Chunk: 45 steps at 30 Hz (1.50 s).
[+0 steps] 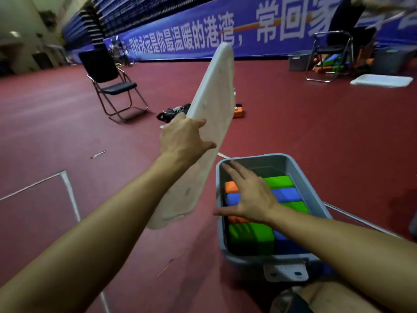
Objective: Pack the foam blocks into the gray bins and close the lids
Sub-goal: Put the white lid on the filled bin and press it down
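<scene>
— Foam blocks (250, 236), rectangular and soft-looking, in green, blue and orange: where do they lie?

— Inside the gray plastic bin (316, 199), which stands open on the dark red floor (316, 123) just in front of the person. They sit in rows and fill most of the bin; its far end shows bare gray bottom. A white latch tab (285, 271) hangs from the bin's near rim.

— And the lid?

— Off the bin. The white, flat plastic lid (209, 105) is held in the air to the left of the bin, tilted steeply, its far end highest. Its lower corner hangs above the floor, apart from the bin's rim.

— Who holds it?

— The left hand (184, 137). It grips the lid's left edge, with two fingers lying across the lid's near face. The rest of that hand's fingers are hidden from me.

— The right hand (248, 195)?

— Spread flat, fingers straight and apart, over the bin's left half. It holds nothing. Whether the palm touches the blocks I cannot tell.

— Anything else on the floor?

— A black folding chair (110, 82) stands well behind, to the left. A further orange foam block (238, 112) lies beyond the lid, near a dark heap of gear (171, 112). Far right, a second folding chair (331, 53), another gray bin (299, 61) and another white lid (381, 80) lying flat. A blue banner (225, 35) with white characters runs along the back.
</scene>
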{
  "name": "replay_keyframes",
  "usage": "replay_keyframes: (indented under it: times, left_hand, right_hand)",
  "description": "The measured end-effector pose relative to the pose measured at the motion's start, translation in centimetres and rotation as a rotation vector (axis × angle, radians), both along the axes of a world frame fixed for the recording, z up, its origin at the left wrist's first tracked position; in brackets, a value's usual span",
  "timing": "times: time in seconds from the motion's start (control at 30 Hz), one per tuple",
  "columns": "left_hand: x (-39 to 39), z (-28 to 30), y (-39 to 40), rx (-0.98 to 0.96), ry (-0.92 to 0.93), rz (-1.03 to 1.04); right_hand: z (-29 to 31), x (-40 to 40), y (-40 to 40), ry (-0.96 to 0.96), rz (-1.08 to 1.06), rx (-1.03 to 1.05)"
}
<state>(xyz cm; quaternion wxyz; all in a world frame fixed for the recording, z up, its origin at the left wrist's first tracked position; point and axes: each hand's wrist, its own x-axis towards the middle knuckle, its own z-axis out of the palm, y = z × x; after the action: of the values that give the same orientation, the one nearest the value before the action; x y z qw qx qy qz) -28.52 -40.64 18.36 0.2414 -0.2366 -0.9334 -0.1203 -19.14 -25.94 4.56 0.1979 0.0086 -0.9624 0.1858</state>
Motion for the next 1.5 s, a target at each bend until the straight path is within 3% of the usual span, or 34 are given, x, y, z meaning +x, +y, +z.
replay_keyframes:
  times: [0.17,0.27,0.43,0.57,0.67,0.8,0.93,1.13,1.27,1.5]
  left_hand:
    - [1.0,2.6,4.9,0.163,-0.012,-0.108]
    - [1.3,2.9,7.2,0.346,-0.141,-0.181]
    - [-0.2,1.6,10.0,0.774,-0.597,-0.275]
    - [-1.1,-3.6,12.7,1.115,-1.015,-0.335]
    - [-1.8,-10.0,13.1,0.997,-1.060,-0.217]
    - [-3.9,-18.2,11.5,0.831,-1.104,-0.054]
    - [-5.8,-23.1,9.3,0.534,-0.978,0.071]
    - [-6.0,-26.5,8.7,0.090,-0.768,0.147]
    - [-5.0,-28.5,9.2,0.024,-0.859,0.081]
    - [-3.9,-30.5,9.6,-0.119,-0.751,0.056]
  right_hand:
    - [-0.4,2.1,3.1,0.116,-0.008,0.015]
    - [-0.3,3.7,5.6,0.171,-0.046,0.010]
    - [-0.7,5.9,9.5,0.140,-0.142,0.027]
    - [-0.8,6.9,11.8,0.100,-0.147,-0.047]
    - [-1.9,7.6,13.3,-0.077,-0.103,-0.095]
    - [-5.4,8.3,14.4,-0.541,-0.026,-0.095]
    - [-8.6,8.5,14.6,-0.795,0.084,0.009]
    - [-12.1,7.2,12.9,-0.924,0.166,0.263]
    - [-14.4,7.3,12.0,-0.939,0.163,0.378]
    - [-15.2,7.5,11.6,-0.930,0.136,0.486]
